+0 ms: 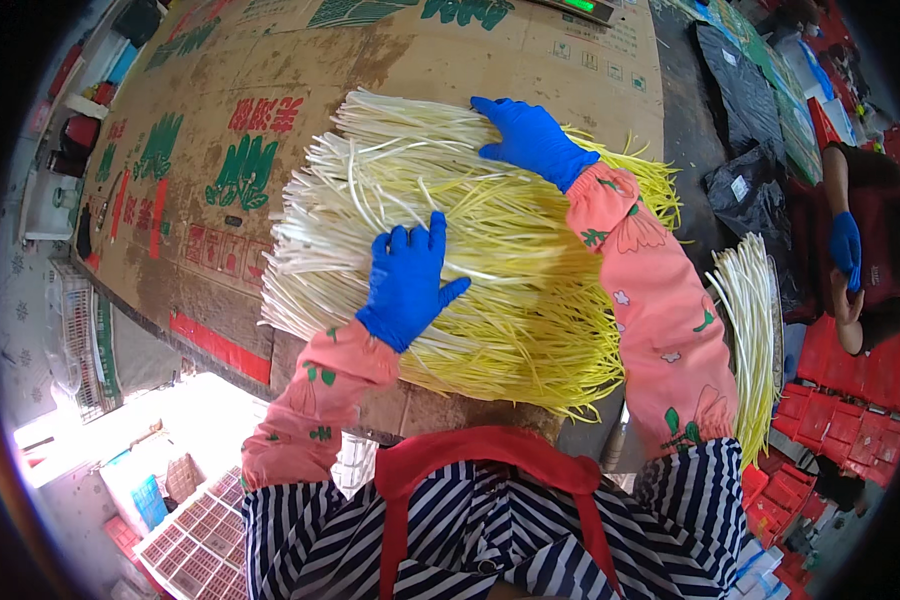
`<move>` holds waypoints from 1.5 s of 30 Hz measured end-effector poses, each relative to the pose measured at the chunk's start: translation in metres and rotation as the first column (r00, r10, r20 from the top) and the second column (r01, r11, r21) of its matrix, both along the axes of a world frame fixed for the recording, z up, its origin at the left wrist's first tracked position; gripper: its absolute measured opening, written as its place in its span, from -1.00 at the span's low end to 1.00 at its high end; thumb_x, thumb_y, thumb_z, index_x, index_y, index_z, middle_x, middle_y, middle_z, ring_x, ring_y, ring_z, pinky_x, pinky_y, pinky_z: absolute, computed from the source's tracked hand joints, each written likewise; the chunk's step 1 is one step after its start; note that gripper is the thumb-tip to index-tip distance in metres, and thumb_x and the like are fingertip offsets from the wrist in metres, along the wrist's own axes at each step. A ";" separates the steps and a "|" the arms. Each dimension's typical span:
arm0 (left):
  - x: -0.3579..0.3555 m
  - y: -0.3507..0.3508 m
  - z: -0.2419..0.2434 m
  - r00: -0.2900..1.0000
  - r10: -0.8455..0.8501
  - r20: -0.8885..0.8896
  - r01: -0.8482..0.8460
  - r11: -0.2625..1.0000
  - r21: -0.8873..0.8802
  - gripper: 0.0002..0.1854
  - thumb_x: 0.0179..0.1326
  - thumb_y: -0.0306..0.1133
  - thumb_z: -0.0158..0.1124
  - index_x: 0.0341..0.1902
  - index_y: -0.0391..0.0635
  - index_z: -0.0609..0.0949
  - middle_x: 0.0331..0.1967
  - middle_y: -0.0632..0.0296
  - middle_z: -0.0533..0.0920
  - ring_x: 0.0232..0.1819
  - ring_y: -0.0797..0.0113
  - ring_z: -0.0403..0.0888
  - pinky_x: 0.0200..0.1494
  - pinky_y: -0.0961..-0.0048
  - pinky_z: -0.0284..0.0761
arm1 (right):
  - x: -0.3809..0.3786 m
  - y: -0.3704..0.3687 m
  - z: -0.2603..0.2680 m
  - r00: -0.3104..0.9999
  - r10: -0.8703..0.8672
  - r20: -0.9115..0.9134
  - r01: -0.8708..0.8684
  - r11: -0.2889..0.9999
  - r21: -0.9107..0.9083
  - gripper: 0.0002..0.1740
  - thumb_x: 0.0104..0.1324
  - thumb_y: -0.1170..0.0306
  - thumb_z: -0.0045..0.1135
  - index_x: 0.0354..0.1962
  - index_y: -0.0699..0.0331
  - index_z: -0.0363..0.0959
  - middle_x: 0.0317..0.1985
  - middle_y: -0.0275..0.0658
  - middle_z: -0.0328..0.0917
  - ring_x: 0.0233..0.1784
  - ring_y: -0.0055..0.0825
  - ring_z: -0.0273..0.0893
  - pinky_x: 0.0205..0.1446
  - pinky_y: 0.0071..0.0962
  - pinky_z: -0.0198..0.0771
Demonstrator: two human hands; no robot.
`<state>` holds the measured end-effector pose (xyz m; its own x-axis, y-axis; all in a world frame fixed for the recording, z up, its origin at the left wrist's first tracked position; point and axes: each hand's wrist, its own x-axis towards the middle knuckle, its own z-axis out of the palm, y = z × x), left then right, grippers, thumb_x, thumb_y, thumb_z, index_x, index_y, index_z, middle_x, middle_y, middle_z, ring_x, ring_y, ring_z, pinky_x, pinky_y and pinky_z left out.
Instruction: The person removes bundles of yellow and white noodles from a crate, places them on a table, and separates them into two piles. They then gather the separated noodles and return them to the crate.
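Note:
A broad pile of blanched yellow chives [517, 307] lies before me, white stem ends to the left and yellow leaves to the right. My left hand [405, 281], in a blue glove, rests palm down on the stems near the middle, its fingers and thumb spread. Farther up, my right hand [532, 139], also gloved in blue, lies over the pile's far part with thumb and forefinger apart. Its other fingers are partly hidden. Neither hand shows anything gripped. A few loose stems lie crosswise on top between the two hands.
Printed cardboard [322, 67] covers the table under the pile. A digital scale [592, 9] stands at the far edge. Black plastic bags [742, 97] lie to the right, with another chive bundle [750, 337] nearer me. At far right stands another person [877, 195] beside red crates [847, 427].

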<state>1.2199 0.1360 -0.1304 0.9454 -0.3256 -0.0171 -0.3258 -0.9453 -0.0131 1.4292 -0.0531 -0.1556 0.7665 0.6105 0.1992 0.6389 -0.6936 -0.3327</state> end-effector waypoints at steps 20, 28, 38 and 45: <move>-0.001 0.026 0.041 0.996 -0.025 0.084 0.051 0.943 -0.330 -0.27 0.15 -0.03 0.22 0.35 -0.07 0.30 -0.20 0.06 0.41 -0.16 0.09 0.36 -0.07 0.15 0.28 | -0.028 -0.047 0.038 0.999 0.050 0.003 -0.049 0.965 0.258 -0.54 0.16 0.24 0.28 0.03 0.10 0.51 -0.04 -0.17 0.55 -0.01 -0.20 0.49 0.07 -0.34 0.37; 0.034 0.003 0.004 0.987 -0.155 -0.032 0.142 0.955 -0.260 -0.29 0.16 0.04 0.18 0.25 -0.21 0.35 0.19 -0.10 0.36 0.22 -0.07 0.28 0.21 0.10 0.20 | -0.196 -0.021 0.014 0.997 0.075 -0.009 -0.076 0.984 -0.160 -0.34 0.21 0.28 0.04 0.26 0.21 0.17 0.26 0.01 0.22 0.20 -0.12 0.32 0.18 -0.18 0.23; -0.017 0.013 -0.013 0.982 -0.184 -0.048 0.167 0.955 -0.246 -0.22 0.14 0.13 0.16 0.29 -0.18 0.32 0.22 -0.09 0.34 0.24 -0.09 0.26 0.22 0.09 0.17 | -0.167 -0.043 0.036 0.998 0.018 0.056 -0.016 0.999 -0.036 -0.47 0.16 0.28 0.13 0.14 0.03 0.38 0.18 -0.17 0.34 0.14 -0.17 0.34 0.16 -0.15 0.22; -0.030 0.010 -0.012 0.983 -0.180 -0.028 0.172 0.968 -0.185 -0.15 0.13 0.22 0.08 0.32 -0.19 0.29 0.19 -0.04 0.37 0.21 -0.03 0.28 0.24 0.09 0.14 | -0.033 -0.044 -0.003 0.987 -0.038 0.157 0.048 0.997 -0.060 -0.58 0.10 0.24 0.22 -0.01 -0.14 0.51 0.04 -0.29 0.49 0.02 -0.24 0.45 -0.01 -0.20 0.33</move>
<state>1.1897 0.1462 -0.1420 0.8726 -0.4881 0.0167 -0.4835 -0.8585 0.1709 1.3960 -0.0972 -0.1588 0.7551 0.5927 0.2803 0.6485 -0.7381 -0.1863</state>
